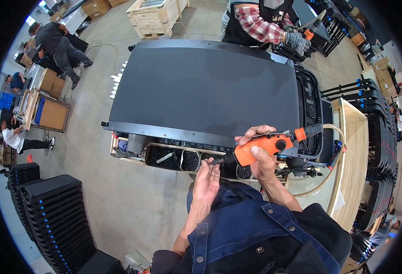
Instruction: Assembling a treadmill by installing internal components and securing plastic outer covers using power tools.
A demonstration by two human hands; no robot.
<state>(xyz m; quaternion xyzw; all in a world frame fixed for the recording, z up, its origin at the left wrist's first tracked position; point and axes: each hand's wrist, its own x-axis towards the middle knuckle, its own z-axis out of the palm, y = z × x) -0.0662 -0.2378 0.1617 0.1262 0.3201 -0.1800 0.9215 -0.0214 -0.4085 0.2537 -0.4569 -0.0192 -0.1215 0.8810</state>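
Note:
My right hand (266, 165) is wrapped round an orange air screwdriver (251, 152), which lies sideways with its black nose toward my left. At the tip of its driver bit (217, 161) the fingers of my left hand (207, 180) are pinched together. Whatever they hold there is too small to make out. Beneath both hands runs a trough of bins (182, 160) filled with small black screws, with a pale metal rod (165, 158) lying in the left bin. Just beyond stands a large dark grey panel (205, 86) with a metal edge strip along its near side.
A pale air hose (339, 137) curves from the screwdriver down to my right. Beside it is a wooden crate (354, 150). Black frames are stacked at the right (379, 137) and lower left (57, 219). Across the panel, a gloved co-worker (297, 42) holds another power tool.

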